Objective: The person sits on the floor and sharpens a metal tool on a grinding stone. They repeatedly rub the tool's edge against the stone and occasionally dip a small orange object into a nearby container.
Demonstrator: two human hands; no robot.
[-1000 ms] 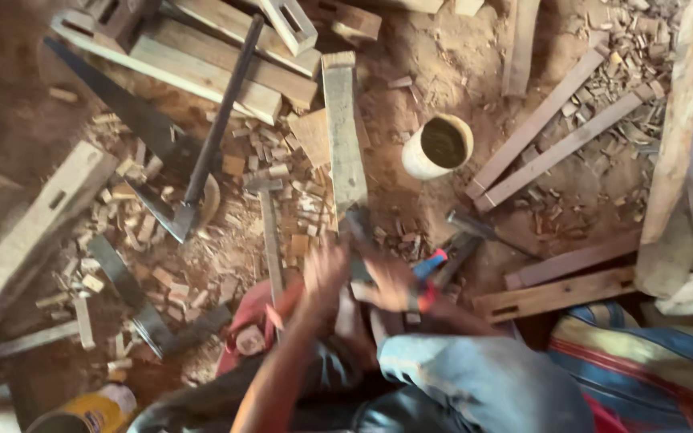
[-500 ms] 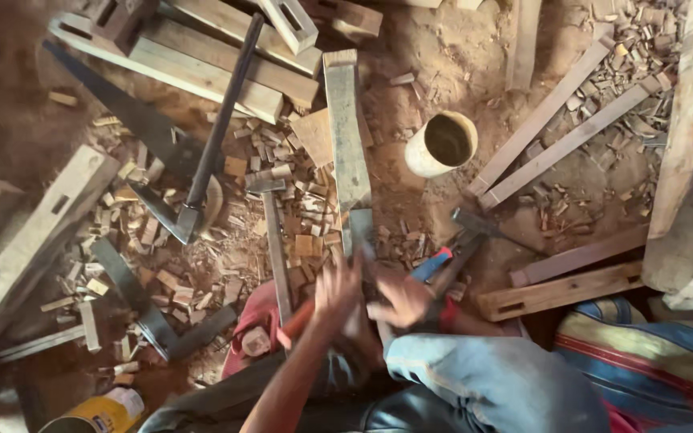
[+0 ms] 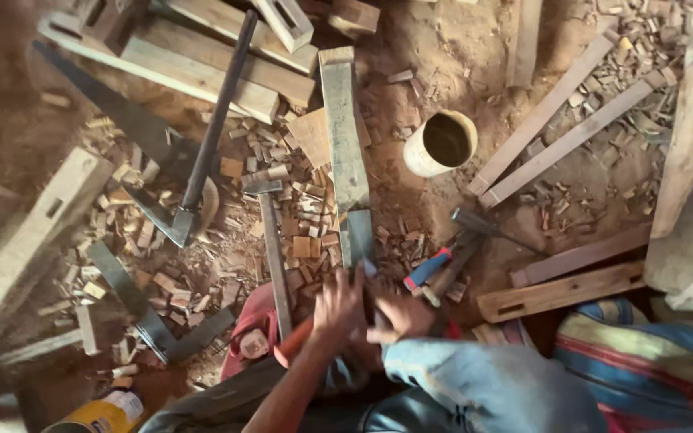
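Observation:
A long grey-green wooden plank (image 3: pixel 343 136) lies on the dirt floor, running from the top centre down toward me. My left hand (image 3: pixel 337 307) is closed over its near end, and my forearm comes in from the bottom left. My right hand (image 3: pixel 401 315) sits just right of it with curled fingers pressed against the same end, above my knee in blue jeans (image 3: pixel 483 385). An orange handle (image 3: pixel 292 350) pokes out under my left wrist. Whether a hand holds it is hidden.
A steel-handled hammer (image 3: pixel 273 248) lies left of the plank, with an adze (image 3: pixel 202 160) and a handsaw (image 3: pixel 114 112) beyond it. A round open can (image 3: pixel 443 143) stands right of the plank, near a blue-and-red-handled tool (image 3: pixel 428 269). Wood chips, slats and mortised beams cover the floor.
My hands were blurred in motion at the plank's end and now sit a little lower and steadier. The view has shifted slightly. Nothing else on the floor moved.

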